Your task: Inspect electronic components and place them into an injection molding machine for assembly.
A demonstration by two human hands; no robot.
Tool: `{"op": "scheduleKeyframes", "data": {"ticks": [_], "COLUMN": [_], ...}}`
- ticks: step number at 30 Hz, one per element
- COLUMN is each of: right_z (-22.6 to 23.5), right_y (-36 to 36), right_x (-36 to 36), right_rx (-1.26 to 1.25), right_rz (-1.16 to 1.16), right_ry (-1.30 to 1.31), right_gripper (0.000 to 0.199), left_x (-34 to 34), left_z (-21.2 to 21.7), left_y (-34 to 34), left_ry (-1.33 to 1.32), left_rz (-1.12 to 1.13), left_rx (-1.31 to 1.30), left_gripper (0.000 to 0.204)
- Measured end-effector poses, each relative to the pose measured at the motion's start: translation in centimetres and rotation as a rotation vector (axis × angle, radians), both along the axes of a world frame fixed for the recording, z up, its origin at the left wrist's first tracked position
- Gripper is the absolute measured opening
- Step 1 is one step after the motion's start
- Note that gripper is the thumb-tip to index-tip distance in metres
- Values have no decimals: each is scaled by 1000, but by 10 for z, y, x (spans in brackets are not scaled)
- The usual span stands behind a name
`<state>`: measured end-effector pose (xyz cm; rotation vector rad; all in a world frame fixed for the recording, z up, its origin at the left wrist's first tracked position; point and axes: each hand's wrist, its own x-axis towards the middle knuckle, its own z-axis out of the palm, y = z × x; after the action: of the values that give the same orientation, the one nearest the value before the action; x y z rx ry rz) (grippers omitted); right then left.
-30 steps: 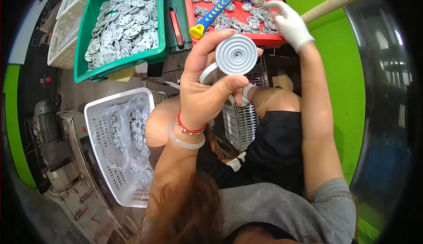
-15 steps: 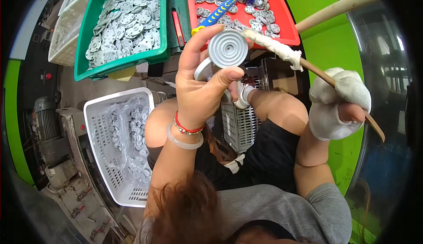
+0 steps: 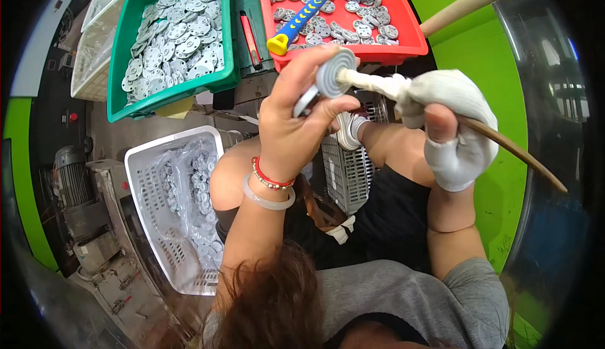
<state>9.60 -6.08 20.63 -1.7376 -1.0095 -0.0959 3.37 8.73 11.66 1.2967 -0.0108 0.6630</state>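
Note:
My bare left hand (image 3: 293, 119) pinches a round grey plastic disc (image 3: 332, 76) with raised concentric rings. A second grey round piece (image 3: 305, 101) sits behind it in the same grip; whether the two are joined I cannot tell. My right hand (image 3: 463, 112), in a white knit glove with the thumb bare, is closed round a wooden stick (image 3: 523, 155). White cloth (image 3: 375, 83) is wound about the stick's far end, and its tip touches the middle of the ringed face. The disc is tilted toward the stick.
Ahead stand a green tray (image 3: 228, 79) of flat grey discs and a red tray (image 3: 372, 51) of smaller grey wheels. A blue-and-yellow hammer (image 3: 309, 16) lies across the red tray. Between them rests a red cutter (image 3: 250, 41). A white basket (image 3: 142, 179) of bagged parts stands left.
My right hand has moved left and up along the stick, closer to its wrapped end. The cloth tip has come onto the disc's centre. My left hand has turned the disc toward the stick.

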Motion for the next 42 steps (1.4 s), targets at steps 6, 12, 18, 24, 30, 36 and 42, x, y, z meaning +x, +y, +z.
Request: {"op": "scheduleKeyframes", "data": {"ticks": [6,12,18,24,30,36,42], "right_z": [-3,-14,-15,-17,-30,-31,-51], "right_y": [5,13,14,7,11,23,40], "right_x": [8,1,-1,25,20,15,6], "right_rx": [-77,270,209,749,418,-22,-218], "right_rz": [90,-61,24,105,50,277,152], "right_ry": [-442,506,360,597,187,-318,-383], "right_gripper": [13,31,33,44,38,27,32], "left_x": [3,4,5,3,3,7,7], "left_z": [6,4,3,8,5,1,11], "left_y": [-3,-3,0,2,3,6,0], "left_ry": [-18,-47,-33,-187,-223,-269,-176], "left_rz": [-42,-4,29,-254,-285,-193,-237], "left_rx": [-205,-174,-142,-484,-501,-639,-1085], "left_gripper": [54,53,56,62,64,52,44]}}
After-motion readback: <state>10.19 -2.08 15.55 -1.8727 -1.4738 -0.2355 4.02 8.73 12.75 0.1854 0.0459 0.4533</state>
